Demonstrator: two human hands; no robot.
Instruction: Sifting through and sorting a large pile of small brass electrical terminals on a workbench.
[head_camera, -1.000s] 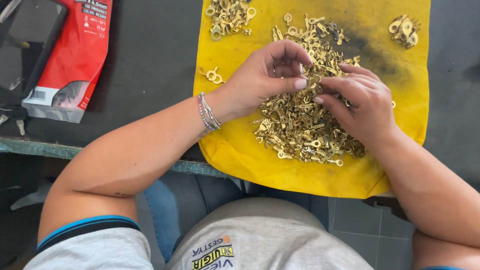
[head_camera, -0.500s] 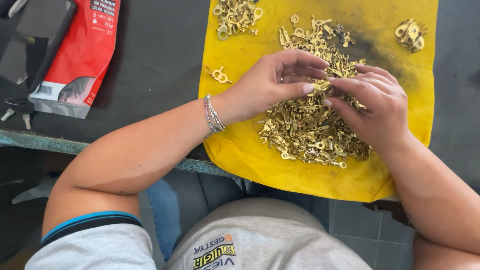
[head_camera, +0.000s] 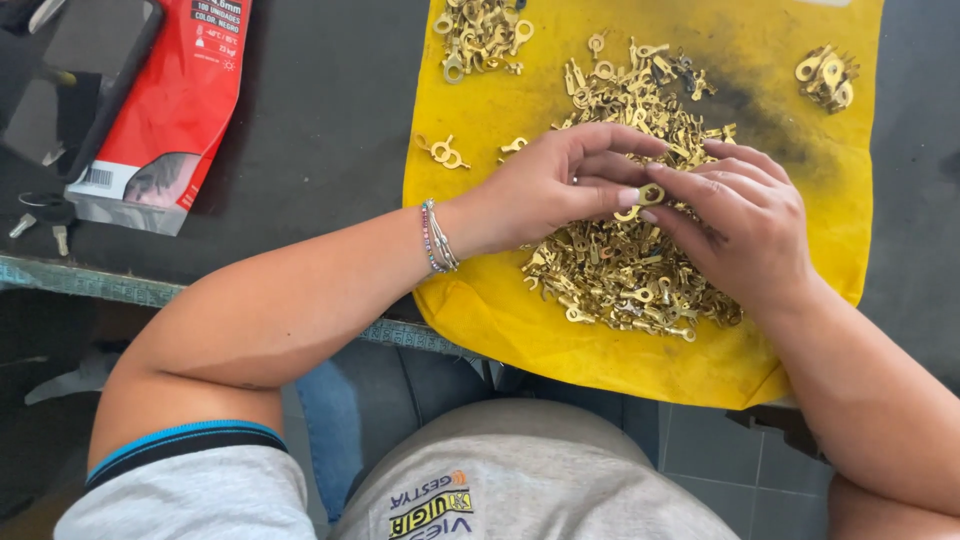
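Both hands' fingers (head_camera: 628, 197) now pinch one brass terminal (head_camera: 651, 194).

A single head-worn camera looks almost straight down from above the person's own chest and lap. It sits close, so the forearms enter from the bottom edge and fill much of the frame. The dark counter (head_camera: 320, 140) runs across the upper half, its near edge crossing mid-frame, with tiled floor showing below it. No second view shares the scene.
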